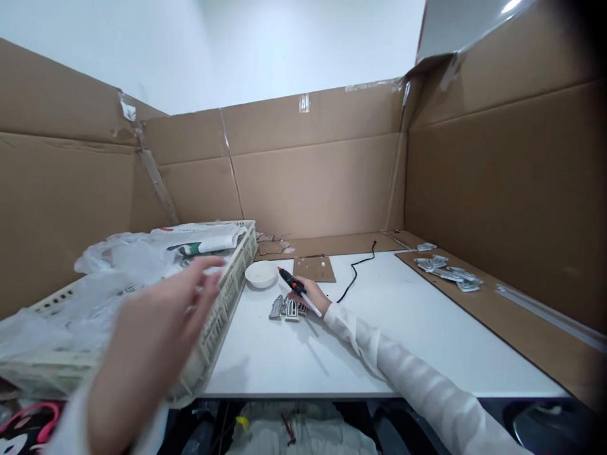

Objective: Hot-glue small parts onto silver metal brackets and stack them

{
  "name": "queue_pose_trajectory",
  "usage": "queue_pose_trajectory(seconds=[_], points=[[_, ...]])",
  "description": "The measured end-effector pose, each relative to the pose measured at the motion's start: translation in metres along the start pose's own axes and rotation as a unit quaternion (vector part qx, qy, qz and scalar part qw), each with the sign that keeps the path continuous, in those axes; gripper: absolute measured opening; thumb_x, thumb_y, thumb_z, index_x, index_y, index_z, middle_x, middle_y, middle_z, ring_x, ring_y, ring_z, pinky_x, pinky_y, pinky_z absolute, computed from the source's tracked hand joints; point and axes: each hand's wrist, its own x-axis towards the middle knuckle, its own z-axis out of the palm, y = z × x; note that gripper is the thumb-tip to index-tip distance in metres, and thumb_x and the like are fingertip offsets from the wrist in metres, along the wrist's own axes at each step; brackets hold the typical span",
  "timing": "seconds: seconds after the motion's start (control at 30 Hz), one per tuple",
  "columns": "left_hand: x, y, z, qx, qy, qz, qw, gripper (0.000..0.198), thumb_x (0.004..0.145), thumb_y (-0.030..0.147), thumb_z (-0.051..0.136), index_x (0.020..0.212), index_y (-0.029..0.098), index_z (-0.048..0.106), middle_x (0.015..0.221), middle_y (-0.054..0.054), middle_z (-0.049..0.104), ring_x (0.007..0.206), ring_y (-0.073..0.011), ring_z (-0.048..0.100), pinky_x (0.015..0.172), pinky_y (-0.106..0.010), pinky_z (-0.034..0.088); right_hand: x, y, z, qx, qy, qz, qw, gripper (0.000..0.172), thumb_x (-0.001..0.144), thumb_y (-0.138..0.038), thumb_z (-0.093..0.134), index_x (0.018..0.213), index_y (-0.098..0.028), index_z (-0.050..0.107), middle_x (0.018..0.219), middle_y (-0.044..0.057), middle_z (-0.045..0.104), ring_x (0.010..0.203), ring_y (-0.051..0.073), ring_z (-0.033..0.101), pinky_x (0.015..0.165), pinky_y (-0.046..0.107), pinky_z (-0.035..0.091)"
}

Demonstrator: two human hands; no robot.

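Tool (294,285) clamped in right hand (313,298) fingers, tip ten o'clock, tail four; three metal clips (287,308) alongside; left hand (156,328) spread, empty.

At centre frame you have one black-and-red tool (293,284), three small metal pieces (290,309), one white bowl (260,275), one cardboard square (313,269) and one black cable (355,272). One white crate (228,294) sits left; the metal heap (448,268) at right is too jumbled to count.

Matt cardboard walls (313,183), smooth tabletop (417,328), plastic lattice crate (233,278), crinkled glossy plastic bags (128,259), shiny metal parts (290,309), plastic-bodied tool (291,281)
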Motion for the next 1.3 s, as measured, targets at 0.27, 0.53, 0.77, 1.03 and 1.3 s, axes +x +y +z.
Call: queue_pose_trajectory(seconds=[0.27, 0.53, 0.77, 1.03, 1.3], points=[[0.088, 0.027, 0.182, -0.035, 0.007, -0.013, 0.999, 0.032, 0.090, 0.027, 0.024, 0.094, 0.022, 0.055, 0.082, -0.004, 0.064, 0.076, -0.0179, 0.058, 0.066, -0.028, 0.038, -0.004, -0.003, -0.036, 0.287, 0.034, 0.123, 0.950, 0.028, 0.060, -0.036, 0.067, 0.064, -0.019, 0.045, 0.052, -0.006, 0.044, 0.041, 0.006, 0.032, 0.041, 0.021, 0.025], [0.077, -0.105, 0.246, 0.147, -0.166, -0.150, 0.963, 0.032, 0.077, 0.015, 0.043, 0.104, 0.010, 0.059, 0.109, -0.019, 0.055, 0.104, -0.0310, 0.048, 0.082, -0.037, 0.038, -0.001, 0.003, -0.051, 0.451, 0.098, 0.141, 0.876, 0.034, 0.056, -0.030, 0.073, 0.071, -0.018, 0.044, 0.073, -0.001, 0.056, 0.048, 0.005, 0.044, 0.045, 0.020, 0.034], [0.072, -0.119, 0.257, 0.135, -0.191, -0.152, 0.960, 0.028, 0.078, 0.017, 0.043, 0.093, 0.016, 0.067, 0.104, -0.015, 0.058, 0.100, -0.0292, 0.050, 0.078, -0.036, 0.041, -0.005, -0.004, -0.057, 0.457, 0.055, 0.086, 0.884, 0.029, 0.058, -0.025, 0.069, 0.069, -0.019, 0.044, 0.082, -0.001, 0.054, 0.064, 0.010, 0.055, 0.065, 0.025, 0.043], [0.072, -0.121, 0.263, 0.120, -0.189, -0.156, 0.962, 0.029, 0.078, 0.018, 0.042, 0.092, 0.017, 0.068, 0.102, -0.015, 0.060, 0.097, -0.0293, 0.052, 0.076, -0.037, 0.042, -0.006, -0.001, -0.052, 0.368, 0.050, 0.050, 0.927, 0.017, 0.061, -0.023, 0.057, 0.067, -0.020, 0.041, 0.078, -0.001, 0.052, 0.072, 0.011, 0.049, 0.069, 0.024, 0.040], [0.071, -0.114, 0.259, 0.038, -0.070, -0.185, 0.979, 0.016, 0.077, 0.033, 0.050, 0.079, 0.022, 0.062, 0.097, -0.007, 0.059, 0.086, -0.0225, 0.057, 0.069, -0.031, 0.042, -0.006, -0.002, -0.049, 0.318, 0.066, 0.066, 0.944, 0.012, 0.062, -0.025, 0.049, 0.069, -0.021, 0.041, 0.078, 0.001, 0.054, 0.078, 0.014, 0.052, 0.070, 0.025, 0.041]])
